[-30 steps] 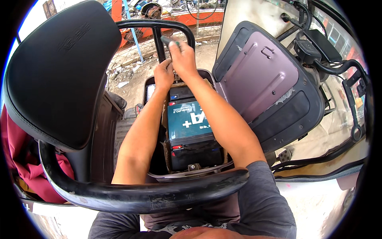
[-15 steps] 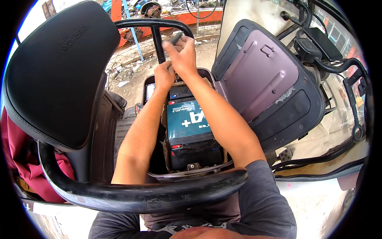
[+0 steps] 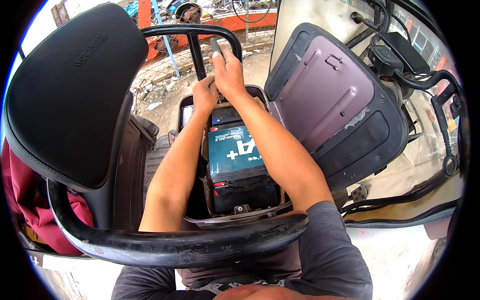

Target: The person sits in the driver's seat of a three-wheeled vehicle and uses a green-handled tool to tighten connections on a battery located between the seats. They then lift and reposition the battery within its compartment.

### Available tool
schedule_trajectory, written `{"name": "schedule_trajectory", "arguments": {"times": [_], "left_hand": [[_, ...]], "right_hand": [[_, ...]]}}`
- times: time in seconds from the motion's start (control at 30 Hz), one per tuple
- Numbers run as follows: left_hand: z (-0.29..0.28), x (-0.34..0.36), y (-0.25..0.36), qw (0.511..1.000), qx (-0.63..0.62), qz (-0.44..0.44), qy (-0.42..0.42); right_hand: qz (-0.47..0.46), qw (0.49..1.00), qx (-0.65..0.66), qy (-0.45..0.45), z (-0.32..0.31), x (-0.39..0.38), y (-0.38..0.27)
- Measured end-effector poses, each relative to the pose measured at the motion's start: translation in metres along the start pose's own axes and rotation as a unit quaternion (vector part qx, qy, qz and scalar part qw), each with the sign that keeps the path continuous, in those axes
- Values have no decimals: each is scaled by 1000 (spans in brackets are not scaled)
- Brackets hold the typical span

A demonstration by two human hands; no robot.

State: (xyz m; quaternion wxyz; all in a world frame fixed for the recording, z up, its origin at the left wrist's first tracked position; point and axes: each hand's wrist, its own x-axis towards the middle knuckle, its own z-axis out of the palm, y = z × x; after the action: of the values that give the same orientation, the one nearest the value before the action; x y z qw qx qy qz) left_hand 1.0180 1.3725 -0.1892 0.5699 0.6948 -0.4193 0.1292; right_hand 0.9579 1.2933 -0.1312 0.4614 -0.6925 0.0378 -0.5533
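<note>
My right hand (image 3: 227, 70) grips a dark cylindrical tool handle (image 3: 215, 45) near the black tube rail (image 3: 196, 52) at the back of an open battery compartment (image 3: 197, 216). Just below and left of it, my left hand (image 3: 205, 95) has curled fingers at the compartment's rear edge; what they hold is hidden. Beneath my arms several batteries sit in the compartment, one with a teal label (image 3: 225, 165), others black (image 3: 245, 197) with red and blue terminal parts. The compartment's mauve and black lid (image 3: 325, 95) stands open to the right.
A black padded seat (image 3: 70, 100) is at left, above maroon fabric (image 3: 20, 190). A curved black rail (image 3: 190, 242) crosses in front of me. Handlebar tubing (image 3: 435, 82) is at right. Beyond are dirt ground, a wire fence, an orange beam and piled scrap.
The tool handle in my right hand swung over to the right, then came back upright, my right fingers shifting with it. My left hand stayed about in place.
</note>
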Motion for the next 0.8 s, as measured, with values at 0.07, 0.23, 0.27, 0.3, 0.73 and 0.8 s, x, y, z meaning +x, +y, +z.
{"name": "schedule_trajectory", "arguments": {"times": [0.07,0.23,0.27,0.3,0.73,0.8], "left_hand": [[0,-1,-1,1000,-5,-7,-1],[2,-1,5,1000,17,-9,-15],[1,-2,4,1000,20,-11,-19],[0,-2,4,999,28,-13,-22],[-1,1,-11,996,70,-43,28],[0,1,-8,995,94,-33,31]], "right_hand": [[76,989,120,-31,-3,-1,-6],[151,960,227,-57,-7,4,-2],[173,952,249,-51,-9,4,-2],[194,942,271,-45,-10,4,-2],[90,995,3,-43,-5,-10,-15],[50,992,-113,-42,-6,-12,-34]]}}
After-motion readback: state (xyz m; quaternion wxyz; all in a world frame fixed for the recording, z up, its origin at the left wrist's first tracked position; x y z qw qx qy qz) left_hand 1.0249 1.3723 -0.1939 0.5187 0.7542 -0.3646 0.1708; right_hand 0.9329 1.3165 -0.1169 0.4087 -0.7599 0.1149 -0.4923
